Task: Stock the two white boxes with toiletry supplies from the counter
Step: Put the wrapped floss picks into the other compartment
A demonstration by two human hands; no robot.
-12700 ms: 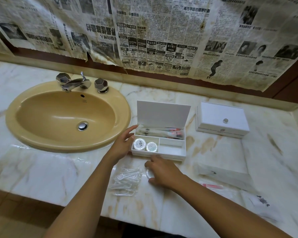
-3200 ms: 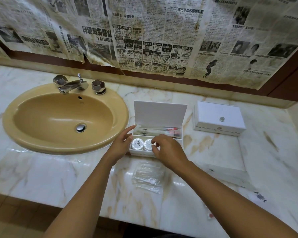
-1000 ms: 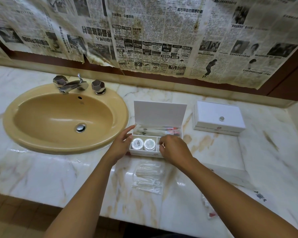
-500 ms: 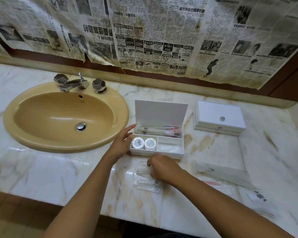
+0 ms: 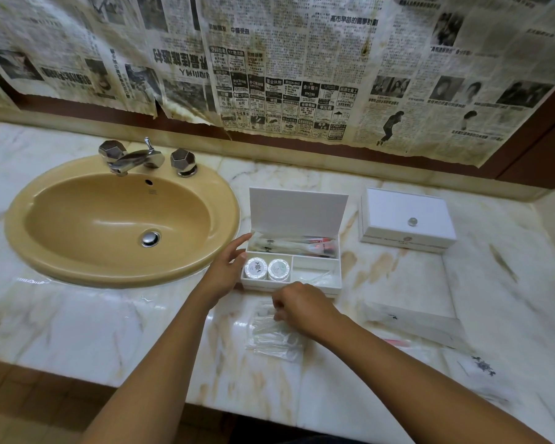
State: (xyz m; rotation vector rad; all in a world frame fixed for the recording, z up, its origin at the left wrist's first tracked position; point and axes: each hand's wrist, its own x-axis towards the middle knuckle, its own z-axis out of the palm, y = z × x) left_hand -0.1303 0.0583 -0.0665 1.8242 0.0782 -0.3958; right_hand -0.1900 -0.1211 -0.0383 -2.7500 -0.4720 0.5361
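An open white box (image 5: 290, 277) sat on the marble counter (image 5: 77, 322) just right of the yellow sink (image 5: 122, 219), its lid (image 5: 297, 211) standing upright at the back. The long rear compartment held wrapped toothbrush packets (image 5: 293, 246) lying lengthwise. In the front left compartment two round white tins (image 5: 266, 269) sat side by side, touching. The front right compartment held a clear packet, hard to make out.

The left hand (image 5: 226, 272) rested against the box's left wall, fingers straight and relaxed, the grip released, with the forefinger reaching up to the rear left corner of the box. The right hand (image 5: 298, 307) lay just in front of the box toward the near edge of the counter, fingers curled down onto a pile of clear plastic packets (image 5: 271, 334); its grip appeared to be pinching the top of that pile, though the fingertips were hidden under the hand.

The second white box (image 5: 406, 219) stood closed toward the back right of the counter, well apart from the first, a small round knob (image 5: 412, 222) on its lid. More wrapped supplies (image 5: 410, 322) lay near the front right edge of the counter, blurred. A chrome faucet (image 5: 135, 158) stood behind the sink, and stained newspaper sheets (image 5: 285, 68) covered the wall.
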